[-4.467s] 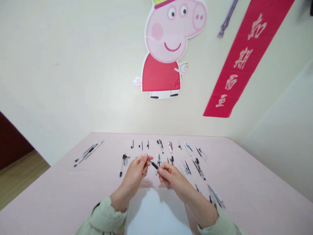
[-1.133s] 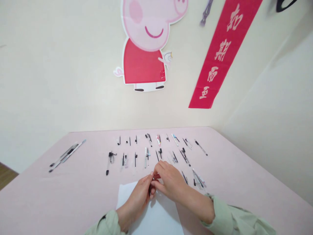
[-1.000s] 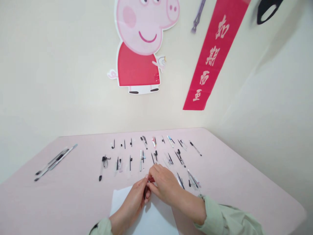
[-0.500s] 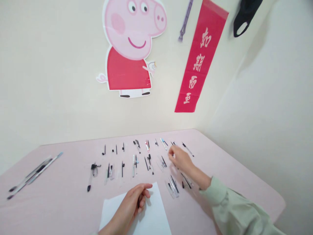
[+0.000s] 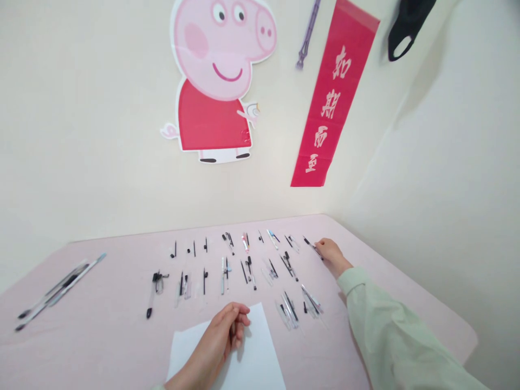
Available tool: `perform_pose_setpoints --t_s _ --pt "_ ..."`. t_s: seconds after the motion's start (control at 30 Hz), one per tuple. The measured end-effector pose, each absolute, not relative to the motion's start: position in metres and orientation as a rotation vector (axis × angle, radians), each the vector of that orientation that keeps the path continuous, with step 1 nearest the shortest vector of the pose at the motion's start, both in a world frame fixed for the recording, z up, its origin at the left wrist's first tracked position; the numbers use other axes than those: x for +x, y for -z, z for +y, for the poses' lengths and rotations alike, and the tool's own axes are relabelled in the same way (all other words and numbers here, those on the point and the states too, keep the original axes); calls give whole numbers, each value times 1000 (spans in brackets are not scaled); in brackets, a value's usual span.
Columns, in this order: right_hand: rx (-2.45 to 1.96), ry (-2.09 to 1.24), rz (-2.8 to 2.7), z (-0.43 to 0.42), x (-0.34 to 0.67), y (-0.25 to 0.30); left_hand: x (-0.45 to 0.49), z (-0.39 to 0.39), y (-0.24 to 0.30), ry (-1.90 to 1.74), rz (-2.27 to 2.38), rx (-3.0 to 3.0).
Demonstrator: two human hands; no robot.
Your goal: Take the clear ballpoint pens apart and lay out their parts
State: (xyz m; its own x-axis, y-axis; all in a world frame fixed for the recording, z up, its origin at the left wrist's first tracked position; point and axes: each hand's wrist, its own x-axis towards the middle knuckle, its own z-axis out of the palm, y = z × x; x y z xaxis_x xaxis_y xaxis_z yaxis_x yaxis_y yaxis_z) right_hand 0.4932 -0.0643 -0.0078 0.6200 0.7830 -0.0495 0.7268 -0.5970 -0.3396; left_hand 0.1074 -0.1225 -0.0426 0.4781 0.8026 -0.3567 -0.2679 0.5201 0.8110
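My right hand (image 5: 331,254) is at the far right of the table, its fingertips pinched on the lower end of a clear pen with a black cap (image 5: 307,240). That pen still lies along the tabletop. Over a white sheet of paper (image 5: 260,357) at the near edge, my left hand (image 5: 227,333) has its fingers curled in toward the thumb. Whatever lies inside them, if anything, is hidden. Just left of my right hand is a group of pen parts (image 5: 293,244), with black refills and clear barrels.
Rows of taken-apart pens spread across the pink table (image 5: 101,336), among them a cluster of barrels and refills (image 5: 289,310). Several whole pens (image 5: 60,290) lie at the left. A pig cutout (image 5: 215,119) and red banner (image 5: 325,119) hang on the wall.
My right hand has moved right, from above the pen parts to the capped pen, uncovering the parts beneath it. My left hand has stayed nearly still over the paper.
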Motion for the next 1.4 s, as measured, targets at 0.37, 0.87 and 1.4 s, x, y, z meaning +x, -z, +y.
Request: perform_pose_setpoints --t_s 0.37,0.87,1.4 --pt "-1658 -362 -2204 -122 300 -30 105 -120 34 -715 705 443" --pt "-1821 -179 -2066 -124 297 -18 104 -122 33 -682 691 521" --pt "-2503 -31 -1293 -88 490 19 106 -123 28 -657 765 649"
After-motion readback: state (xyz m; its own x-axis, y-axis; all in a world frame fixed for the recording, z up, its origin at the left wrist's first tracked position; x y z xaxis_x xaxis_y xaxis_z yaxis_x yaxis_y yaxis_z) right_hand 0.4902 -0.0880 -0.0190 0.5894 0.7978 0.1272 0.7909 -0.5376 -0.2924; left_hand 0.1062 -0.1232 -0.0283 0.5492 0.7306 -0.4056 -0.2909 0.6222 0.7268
